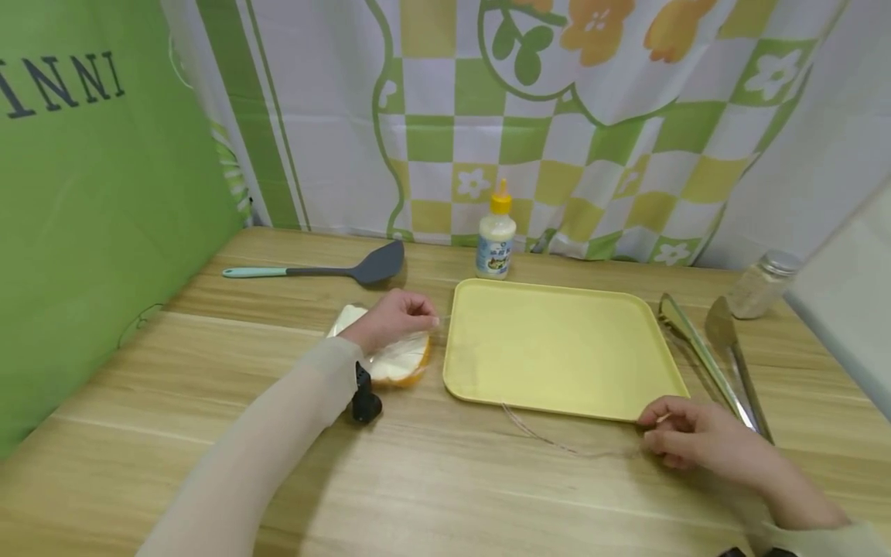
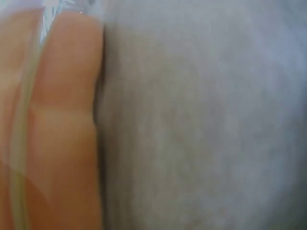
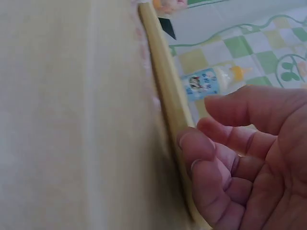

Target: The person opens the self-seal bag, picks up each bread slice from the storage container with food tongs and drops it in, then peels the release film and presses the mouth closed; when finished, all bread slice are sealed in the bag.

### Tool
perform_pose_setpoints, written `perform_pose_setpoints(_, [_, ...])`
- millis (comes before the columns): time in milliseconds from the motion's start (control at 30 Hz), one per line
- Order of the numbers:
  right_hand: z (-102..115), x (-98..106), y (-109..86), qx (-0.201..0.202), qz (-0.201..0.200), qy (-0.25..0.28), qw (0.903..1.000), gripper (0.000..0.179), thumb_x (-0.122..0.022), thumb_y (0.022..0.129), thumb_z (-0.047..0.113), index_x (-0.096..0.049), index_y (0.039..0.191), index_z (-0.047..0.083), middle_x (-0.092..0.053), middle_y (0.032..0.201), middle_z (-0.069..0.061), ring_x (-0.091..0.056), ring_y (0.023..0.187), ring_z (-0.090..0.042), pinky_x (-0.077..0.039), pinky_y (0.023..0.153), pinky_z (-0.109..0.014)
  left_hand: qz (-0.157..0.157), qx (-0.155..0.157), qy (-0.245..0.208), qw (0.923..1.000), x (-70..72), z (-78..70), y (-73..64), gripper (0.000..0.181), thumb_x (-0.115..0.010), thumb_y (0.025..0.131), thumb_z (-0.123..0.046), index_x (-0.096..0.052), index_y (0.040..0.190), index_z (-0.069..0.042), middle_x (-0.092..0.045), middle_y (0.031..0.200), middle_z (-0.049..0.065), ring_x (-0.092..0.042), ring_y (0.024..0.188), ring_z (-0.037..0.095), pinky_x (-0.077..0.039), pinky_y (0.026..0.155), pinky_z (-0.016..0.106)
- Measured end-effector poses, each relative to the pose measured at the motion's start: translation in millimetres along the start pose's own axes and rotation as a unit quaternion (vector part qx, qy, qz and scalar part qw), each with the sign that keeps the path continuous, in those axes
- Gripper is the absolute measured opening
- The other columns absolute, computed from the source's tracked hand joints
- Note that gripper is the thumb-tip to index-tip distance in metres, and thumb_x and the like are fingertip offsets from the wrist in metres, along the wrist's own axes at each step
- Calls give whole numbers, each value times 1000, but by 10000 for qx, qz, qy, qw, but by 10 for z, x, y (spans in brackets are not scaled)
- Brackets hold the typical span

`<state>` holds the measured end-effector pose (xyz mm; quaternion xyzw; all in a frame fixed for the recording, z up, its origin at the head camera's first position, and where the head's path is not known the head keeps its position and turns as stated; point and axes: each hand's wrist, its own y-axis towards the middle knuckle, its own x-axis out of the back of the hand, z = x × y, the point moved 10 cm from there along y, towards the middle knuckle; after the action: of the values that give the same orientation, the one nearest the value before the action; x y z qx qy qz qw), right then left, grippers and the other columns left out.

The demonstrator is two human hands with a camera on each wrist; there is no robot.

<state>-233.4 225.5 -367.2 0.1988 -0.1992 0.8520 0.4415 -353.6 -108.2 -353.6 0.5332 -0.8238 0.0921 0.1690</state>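
Observation:
My left hand [image 1: 400,316] pinches clear plastic film at the left side of a yellow tray [image 1: 564,352]. Beneath that hand lies a white and orange packet [image 1: 404,367] in clear plastic; its orange surface [image 2: 67,120] fills the left part of the left wrist view. A thin, wavy edge of the film [image 1: 550,441] curves in front of the tray and runs to the curled fingers of my right hand [image 1: 703,441]. That hand is at the tray's front right corner, its fingertips close to the rim [image 3: 165,76]. The film at those fingertips is hard to make out.
A spatula [image 1: 376,264] lies at the back left. Behind the tray stands a yellow-capped bottle [image 1: 496,244]. Tongs [image 1: 696,340] and a metal utensil [image 1: 738,356] lie right of the tray, near a glass jar [image 1: 759,290]. A checked curtain [image 1: 487,93] hangs behind the table.

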Motion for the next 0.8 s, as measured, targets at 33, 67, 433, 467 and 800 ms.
perform_pose_setpoints(33, [-2,60,-21,47,-122,-48,9999,21,-55,93,9,-53,106,-7,-61,74,3,-57,62,-8,-52,55,-28,-1,10,-1,10000,-3,2,7,11,-63,87,-10,-63,83,0,-59,73,-1,-48,72,13,-43,70,26])
perform_pose_setpoints(67, [-10,120,-44,79,-235,-32,9997,19,-53,93,8,-53,106,-6,-61,74,3,-57,62,-8,-52,55,-28,-4,7,1,10000,-6,2,14,11,-63,87,-10,-64,83,0,-59,73,-1,-48,72,13,-43,70,26])
perform_pose_setpoints(433, [60,376,-75,400,-807,208,9957,14,-46,96,3,-57,104,2,-61,78,2,-55,63,-11,-48,54,-28,-329,63,342,9989,33,-98,12,12,-62,88,-12,-65,86,0,-59,79,-1,-48,74,13,-42,70,26])
perform_pose_setpoints(467, [85,358,-54,392,-782,239,9959,14,-46,96,3,-57,104,1,-61,79,2,-55,63,-11,-49,55,-28,-355,28,416,9985,42,-128,15,14,-62,88,-13,-65,86,0,-59,78,-1,-48,73,13,-42,69,26])
perform_pose_setpoints(800, [426,163,243,614,-397,480,9962,15,-48,96,6,-54,104,-5,-61,80,2,-56,63,-13,-49,57,-29,-1321,-273,669,9886,363,-603,-16,12,-61,89,-14,-66,87,-3,-61,82,2,-47,68,14,-42,64,26])
